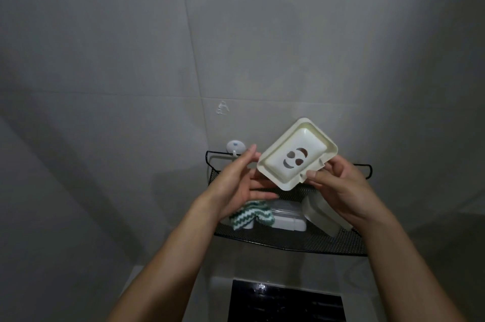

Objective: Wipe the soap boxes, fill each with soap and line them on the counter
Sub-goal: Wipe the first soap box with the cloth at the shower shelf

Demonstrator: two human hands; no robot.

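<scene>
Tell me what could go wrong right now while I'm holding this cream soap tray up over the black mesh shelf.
The right hand pinches the cream soap tray only at one corner, and the left hand is open beside it, so the tray could slip and fall. It hangs tilted above the mesh shelf, so a drop could hit the white soap box or the green striped cloth.

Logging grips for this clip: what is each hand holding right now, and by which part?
The right hand pinches the cream soap tray at its near corner rim. The left hand is open beside it, holding nothing.
</scene>
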